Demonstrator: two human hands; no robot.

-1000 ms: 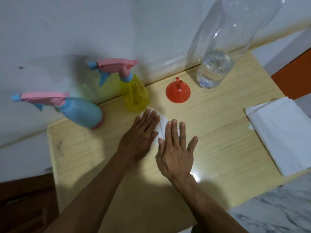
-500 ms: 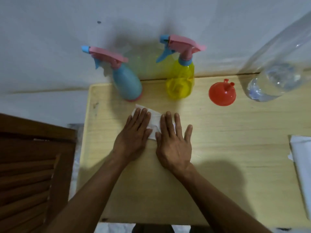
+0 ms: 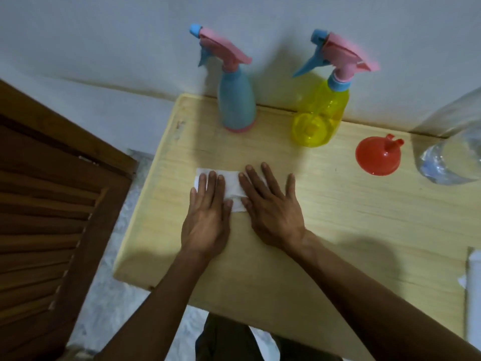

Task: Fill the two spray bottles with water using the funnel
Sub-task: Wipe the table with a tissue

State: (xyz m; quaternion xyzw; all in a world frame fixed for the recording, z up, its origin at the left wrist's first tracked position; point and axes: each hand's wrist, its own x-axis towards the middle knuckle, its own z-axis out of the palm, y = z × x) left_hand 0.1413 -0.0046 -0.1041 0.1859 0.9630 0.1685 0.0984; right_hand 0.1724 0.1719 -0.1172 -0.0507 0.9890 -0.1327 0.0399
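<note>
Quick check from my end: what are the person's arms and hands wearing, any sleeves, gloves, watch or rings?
Nothing that shows. The left hand and right hand are bare, with no gloves, and no rings or watch are visible. Both forearms are uncovered right down to the bottom edge of the picture, so no sleeve shows. Fingernails look short and unpainted.

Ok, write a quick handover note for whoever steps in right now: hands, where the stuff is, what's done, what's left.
Left hand and right hand: both flat, fingers straight, pressing a white paper towel on the table; no grip on anything.
Blue spray bottle and yellow spray bottle stand by the wall, spray heads on.
Red funnel lies mouth down, right of the yellow bottle.
Clear water bottle is at the far right.
Done: nothing filled, as far as can be seen.
Left: unscrew the heads, set the funnel, fill both bottles.
</note>
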